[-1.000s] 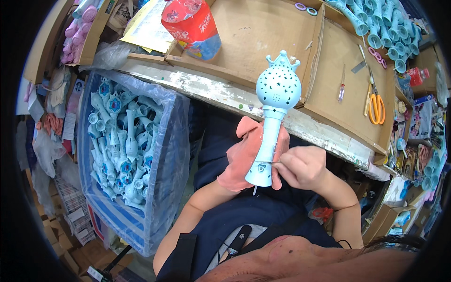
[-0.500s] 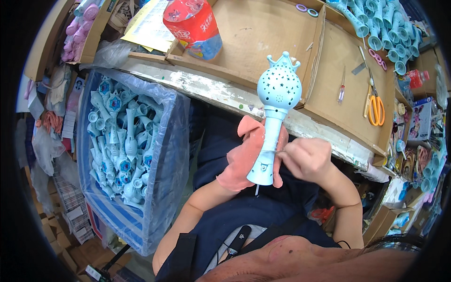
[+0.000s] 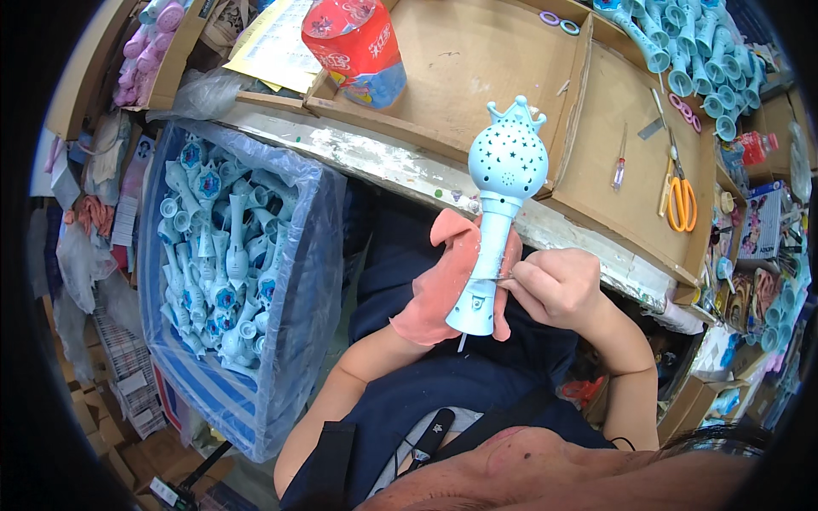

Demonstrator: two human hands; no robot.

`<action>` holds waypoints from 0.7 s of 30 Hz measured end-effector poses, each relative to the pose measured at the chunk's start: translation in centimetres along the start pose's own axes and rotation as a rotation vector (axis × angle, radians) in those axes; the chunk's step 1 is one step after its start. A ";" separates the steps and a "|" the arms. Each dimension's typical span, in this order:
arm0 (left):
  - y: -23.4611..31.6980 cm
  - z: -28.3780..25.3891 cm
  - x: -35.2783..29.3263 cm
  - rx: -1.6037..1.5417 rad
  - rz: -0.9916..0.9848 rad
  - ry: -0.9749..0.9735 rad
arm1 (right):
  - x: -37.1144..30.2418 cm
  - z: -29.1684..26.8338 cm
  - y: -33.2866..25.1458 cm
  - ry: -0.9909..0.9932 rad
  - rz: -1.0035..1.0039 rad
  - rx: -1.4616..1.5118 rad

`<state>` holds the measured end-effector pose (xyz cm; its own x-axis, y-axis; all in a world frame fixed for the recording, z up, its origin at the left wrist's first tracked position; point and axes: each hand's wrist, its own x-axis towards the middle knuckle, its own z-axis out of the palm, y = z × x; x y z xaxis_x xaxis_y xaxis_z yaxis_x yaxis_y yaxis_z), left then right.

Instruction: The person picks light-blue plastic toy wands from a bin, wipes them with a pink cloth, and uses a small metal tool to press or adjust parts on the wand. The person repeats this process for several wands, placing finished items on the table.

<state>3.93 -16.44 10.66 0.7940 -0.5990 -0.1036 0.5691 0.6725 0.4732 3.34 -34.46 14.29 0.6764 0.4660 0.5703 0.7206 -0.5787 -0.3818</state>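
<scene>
A light blue toy wand (image 3: 509,157) with a crown-topped round head and star-shaped holes stands tilted in front of me, head away from me. My left hand (image 3: 439,285), in a salmon-pink cloth glove, is wrapped round its handle from behind. A thin pale rod sticks out below the handle's flared end. My bare right hand (image 3: 558,288) is closed in a pinch against the right side of the handle, near a seam line. Between thumb and finger something small and thin seems to touch the seam, but its kind is unclear.
Left of me stands a plastic-lined blue crate (image 3: 328,247) full of light blue wand parts. On the bench, cardboard trays (image 3: 443,64) hold a red packet (image 3: 354,51), a screwdriver (image 3: 620,162) and orange-handled scissors (image 3: 682,204). More blue parts (image 3: 682,38) are piled at the far right.
My right hand has shifted slightly left along the handle's seam. The wand has barely moved in my left hand.
</scene>
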 end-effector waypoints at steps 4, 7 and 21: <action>0.0 0.0 -0.1 0.096 0.047 -0.001 | 0.1 0.0 0.0 -0.009 -0.080 -0.009; 0.3 0.1 -0.2 0.073 -0.026 0.014 | 0.1 0.0 0.1 -0.031 0.009 -0.025; 1.8 0.8 -0.8 0.301 -0.058 -0.009 | 0.3 -0.5 0.4 -0.017 -0.033 -0.053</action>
<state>4.15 -15.12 12.29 0.7592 -0.6374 -0.1314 0.5240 0.4788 0.7044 3.71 -34.84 14.65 0.6553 0.4962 0.5695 0.7338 -0.5971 -0.3241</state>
